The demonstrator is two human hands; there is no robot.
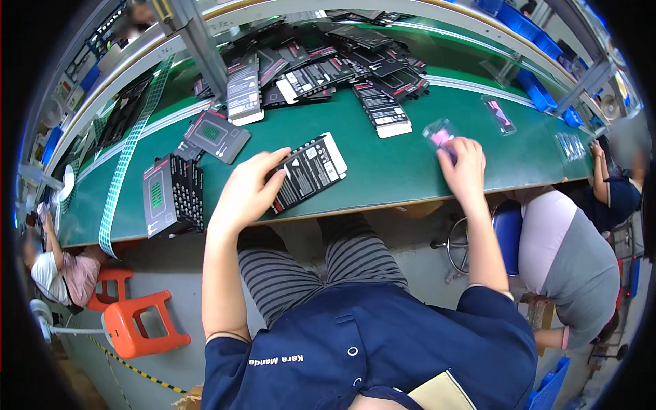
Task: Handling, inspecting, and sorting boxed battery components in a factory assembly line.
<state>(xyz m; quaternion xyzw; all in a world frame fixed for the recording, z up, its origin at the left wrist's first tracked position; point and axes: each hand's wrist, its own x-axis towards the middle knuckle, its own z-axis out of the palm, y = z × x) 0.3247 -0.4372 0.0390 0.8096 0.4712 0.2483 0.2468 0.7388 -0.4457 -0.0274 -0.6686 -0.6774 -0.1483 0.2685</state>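
Note:
My left hand (pixel 247 186) grips the left end of a flat black carton (pixel 311 172) with white print, its thumb on top. A white flap stands out at the carton's right end, and the carton lies at a slant near the table's front edge. To the right, my right hand (pixel 466 167) pinches a small clear packet (pixel 439 131) with something pink in it, held at or just above the green table (pixel 389 164). Another clear packet with a pink piece (pixel 501 115) lies farther right. What exactly the packets contain is too small to make out.
A heap of black cartons (pixel 314 55) covers the back middle. More cartons stand in a row (pixel 174 195) at the left, beside a strip of green stickers (pixel 126 157). Blue bins (pixel 536 90) and clear packets (pixel 569 147) are at the right. Other people sit at both sides.

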